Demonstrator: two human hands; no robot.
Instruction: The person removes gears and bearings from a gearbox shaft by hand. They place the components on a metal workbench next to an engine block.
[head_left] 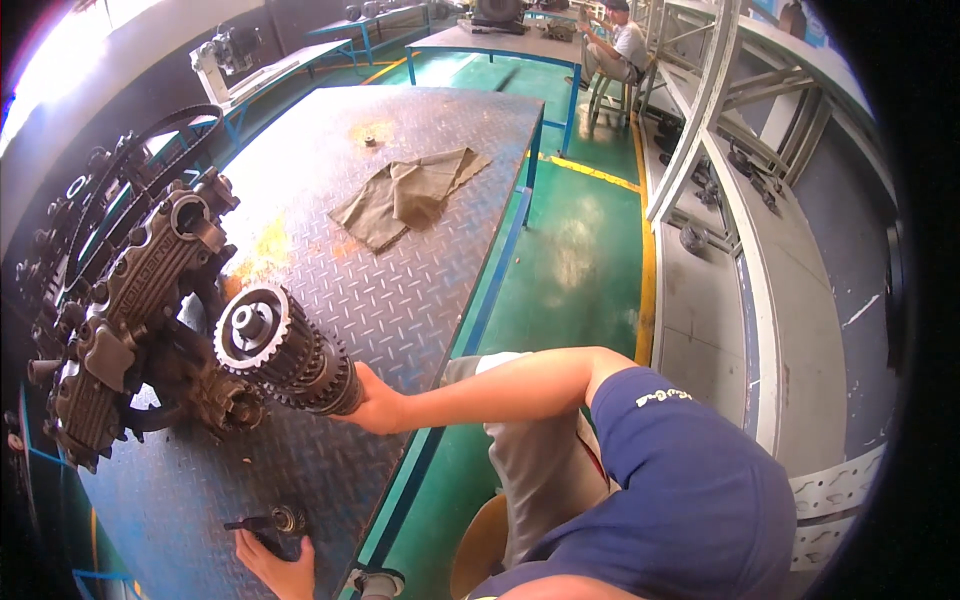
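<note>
My right hand (pixel 378 402) is wrapped round the lower end of a gear shaft assembly (pixel 305 362), a thick metal stack of toothed gears. The stack is tilted above the table, its large toothed end (pixel 248 322) turned up and to the left. My left hand (pixel 276 572) rests low on the table with thumb and fingers apart. Just beyond its fingertips lies a small round metal part, like a bearing (pixel 289 519), with a dark stem (pixel 250 523) beside it. Whether a fingertip touches the stem I cannot tell.
A large engine (pixel 130 290) with a belt (pixel 190 135) stands along the left side. On the tread-plate table (pixel 450 300) lie a brown cloth (pixel 410 198) and a small metal piece (pixel 370 141). A metal rack (pixel 720 130) stands right. A person (pixel 625 50) sits at the far table.
</note>
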